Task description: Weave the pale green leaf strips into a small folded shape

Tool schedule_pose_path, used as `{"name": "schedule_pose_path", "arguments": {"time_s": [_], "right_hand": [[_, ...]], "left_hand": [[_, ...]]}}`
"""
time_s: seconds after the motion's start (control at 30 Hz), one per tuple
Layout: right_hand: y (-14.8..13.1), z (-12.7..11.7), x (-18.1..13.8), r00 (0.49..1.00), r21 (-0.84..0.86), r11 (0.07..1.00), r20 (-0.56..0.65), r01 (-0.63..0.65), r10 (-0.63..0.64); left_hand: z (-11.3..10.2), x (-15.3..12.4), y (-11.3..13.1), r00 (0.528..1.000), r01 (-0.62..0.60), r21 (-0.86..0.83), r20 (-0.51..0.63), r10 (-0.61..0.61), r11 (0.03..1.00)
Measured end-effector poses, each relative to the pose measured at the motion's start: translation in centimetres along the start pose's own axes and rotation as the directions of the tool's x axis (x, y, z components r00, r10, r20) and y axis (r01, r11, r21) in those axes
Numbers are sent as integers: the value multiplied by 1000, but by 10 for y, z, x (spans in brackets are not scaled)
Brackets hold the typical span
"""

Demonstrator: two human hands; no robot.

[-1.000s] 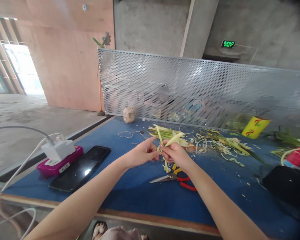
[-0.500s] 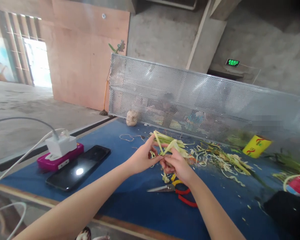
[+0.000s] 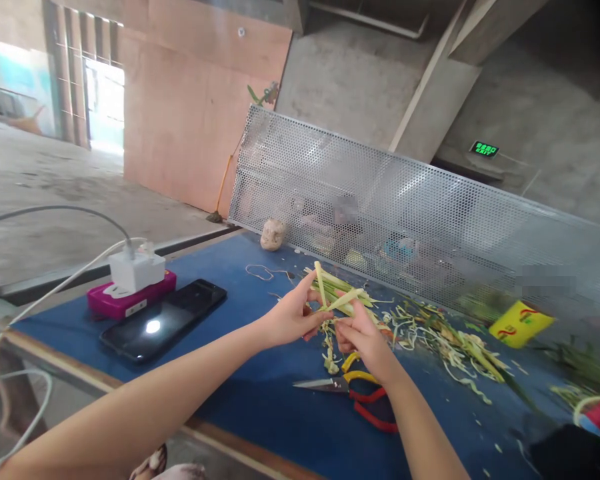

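Just above the table, my left hand (image 3: 297, 313) pinches a folded pale green leaf strip (image 3: 321, 283), whose ends spread in a V. My right hand (image 3: 365, 340) is close against it with curled fingers, and the strip's right end lies along its index finger. What sits between the right fingertips is partly hidden. Below the hands lies a pair of scissors (image 3: 325, 385) with red and yellow handles, partly behind my right forearm. Behind the hands is a bundle of pale green strips (image 3: 345, 283).
Shredded leaf scraps (image 3: 445, 333) litter the blue table (image 3: 260, 400) at right, near a yellow packet (image 3: 523, 325). To the left lie a black phone (image 3: 165, 320) and a magenta power strip (image 3: 130, 297) with a white plug. A perforated metal screen (image 3: 370, 180) stands along the far edge, beside a pale lump (image 3: 273, 235).
The view has shifted and tilted slightly. My right hand has drawn a little apart from the left, and the strip's right end now leans lower to the right.
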State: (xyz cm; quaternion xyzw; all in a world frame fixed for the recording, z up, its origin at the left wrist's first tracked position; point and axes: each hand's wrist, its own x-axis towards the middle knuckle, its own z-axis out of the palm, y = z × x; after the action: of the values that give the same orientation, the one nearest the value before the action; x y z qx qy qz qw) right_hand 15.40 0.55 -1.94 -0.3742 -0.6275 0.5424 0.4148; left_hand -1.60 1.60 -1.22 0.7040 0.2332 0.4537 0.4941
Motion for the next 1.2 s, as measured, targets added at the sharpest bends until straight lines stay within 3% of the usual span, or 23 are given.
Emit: {"name": "schedule_pose_path", "arguments": {"time_s": [0.33, 0.53, 0.63, 0.73, 0.87, 0.93, 1.03, 1.2], "right_hand": [[-15, -3, -12, 999, 18, 999, 45, 29, -30], [-9, -11, -7, 997, -18, 999, 71, 34, -33], [-8, -9, -5, 993, -113, 991, 108, 68, -56], [-8, -2, -4, 994, -214, 973, 78, 89, -74], [-6, 1, -1, 997, -223, 971, 31, 81, -76], [-4, -3, 0, 997, -204, 976, 41, 77, -70], [-2, -8, 0, 997, -155, 987, 61, 52, -43], [3, -7, -1, 984, -112, 990, 146, -85, 101]], "left_hand": [[-1, 2, 6, 997, 65, -259, 57, -51, 964], [-6, 5, 0, 997, 70, -227, 58, -58, 971], [-6, 6, -2, 996, 80, -211, 64, -68, 974], [-4, 6, -3, 987, 80, -224, 151, -47, 971], [-2, 5, 0, 962, 64, -231, 274, 2, 971], [-4, 5, 1, 971, 40, -176, 239, 3, 984], [-9, 5, 1, 996, 30, -22, 86, -28, 999], [-11, 5, 0, 997, 63, 149, 24, -67, 987]]}}
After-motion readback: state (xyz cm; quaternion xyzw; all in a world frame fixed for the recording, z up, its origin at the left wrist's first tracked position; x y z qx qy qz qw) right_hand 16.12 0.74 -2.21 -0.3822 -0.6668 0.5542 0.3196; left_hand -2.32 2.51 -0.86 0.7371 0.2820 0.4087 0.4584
